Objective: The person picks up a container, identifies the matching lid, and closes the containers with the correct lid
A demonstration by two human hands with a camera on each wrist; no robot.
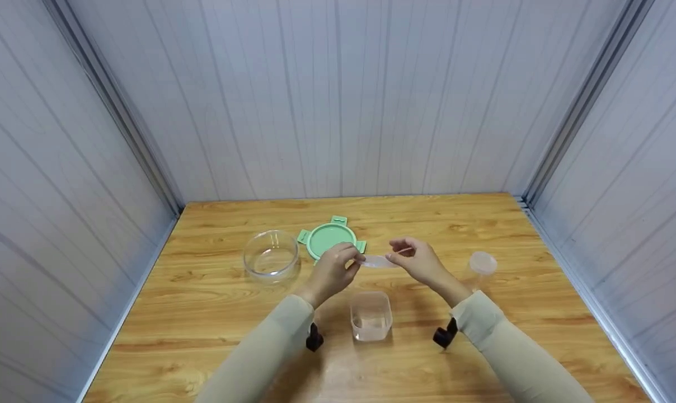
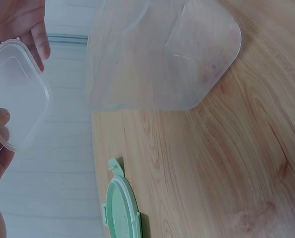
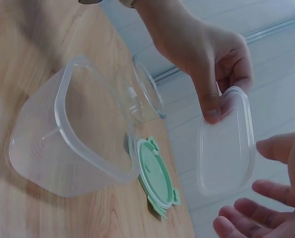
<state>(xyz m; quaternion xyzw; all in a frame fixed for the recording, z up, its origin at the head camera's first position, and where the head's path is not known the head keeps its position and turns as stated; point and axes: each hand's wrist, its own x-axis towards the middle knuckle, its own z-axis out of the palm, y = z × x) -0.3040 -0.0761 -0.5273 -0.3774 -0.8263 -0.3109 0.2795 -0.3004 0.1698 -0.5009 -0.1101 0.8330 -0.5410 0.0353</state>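
Note:
My left hand (image 1: 331, 270) pinches a translucent, rounded-square plastic lid (image 3: 226, 148) by one edge, thumb on its face. The lid is held up above the table, beyond a clear square plastic container (image 1: 371, 323). Close to the lid's opposite edge is my right hand (image 1: 422, 263), its fingers spread and relaxed; in the right wrist view its thumb comes right up to the rim. Below and between my forearms, the container stands upright on the table without a cover. Both wrist views show its walls large and near.
Behind my left hand lies a round green lid (image 1: 328, 237) with side clips. A round glass bowl (image 1: 272, 273) stands to the left. Past my right wrist is a small clear cup with a whitish round lid (image 1: 483, 262). Pale panel walls (image 1: 338, 112) border the wooden table (image 1: 203, 336).

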